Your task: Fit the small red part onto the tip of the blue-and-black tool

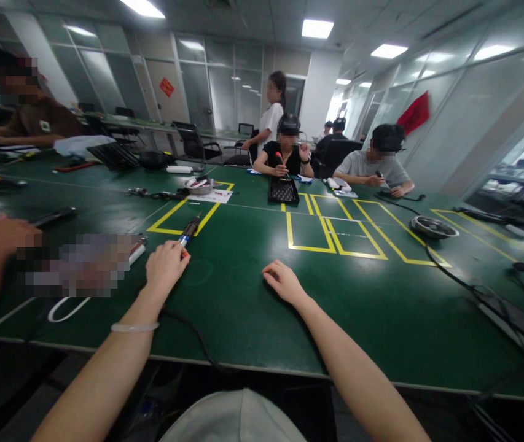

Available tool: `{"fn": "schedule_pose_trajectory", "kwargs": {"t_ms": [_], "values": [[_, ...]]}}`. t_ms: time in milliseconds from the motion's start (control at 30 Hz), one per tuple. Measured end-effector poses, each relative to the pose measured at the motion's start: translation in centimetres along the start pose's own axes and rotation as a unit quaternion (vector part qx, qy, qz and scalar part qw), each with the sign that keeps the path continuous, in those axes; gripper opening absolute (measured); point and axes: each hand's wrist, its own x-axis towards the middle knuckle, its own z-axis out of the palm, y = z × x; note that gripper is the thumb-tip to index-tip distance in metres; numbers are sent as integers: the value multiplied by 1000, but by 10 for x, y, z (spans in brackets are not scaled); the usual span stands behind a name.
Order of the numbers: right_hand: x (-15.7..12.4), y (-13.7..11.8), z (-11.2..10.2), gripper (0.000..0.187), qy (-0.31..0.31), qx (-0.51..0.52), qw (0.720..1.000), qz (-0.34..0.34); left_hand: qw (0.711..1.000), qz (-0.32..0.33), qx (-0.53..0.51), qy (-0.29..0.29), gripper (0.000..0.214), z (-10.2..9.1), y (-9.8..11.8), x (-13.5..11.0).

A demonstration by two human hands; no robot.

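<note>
My left hand (166,265) is closed around a screwdriver-like tool (190,231) on the green table. The tool has a dark body with blue and orange parts, and its thin tip points away from me toward a yellow tape outline. My right hand (284,281) rests on the tabletop to the right, its fingers loosely curled in with nothing visible in them. A black cord (199,337) runs from under my left forearm to the table's near edge; where it starts is hidden.
At the left edge, another person's hand (1,242) reaches over the table beside a blurred-out item. Farther off lie a white paper (218,196), a black tray (284,190) and a round metal fixture (434,227). Several people sit around the table. Yellow tape (312,248) marks rectangles.
</note>
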Motion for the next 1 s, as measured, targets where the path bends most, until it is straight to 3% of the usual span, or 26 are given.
{"fn": "schedule_pose_trajectory", "kwargs": {"t_ms": [133,267,400,500,700,800,1000], "values": [[0,0,0,11,-3,3,1000,-2,998,22,-51,27,35,-2,8,0],[1,0,-1,12,-3,8,1000,-3,982,50,-178,28,39,-1,23,-2],[1,1,0,12,13,38,999,5,931,155,-327,-49,44,-7,59,-8],[3,2,1,14,9,136,990,41,878,218,-403,-137,48,-16,96,-16],[6,5,2,39,-73,414,895,148,780,308,-491,-236,56,-23,149,-24],[5,7,2,41,-95,463,865,167,745,305,-528,-271,58,-18,157,-25],[3,5,3,39,-113,509,835,177,682,267,-597,-328,65,-12,154,-29]]}}
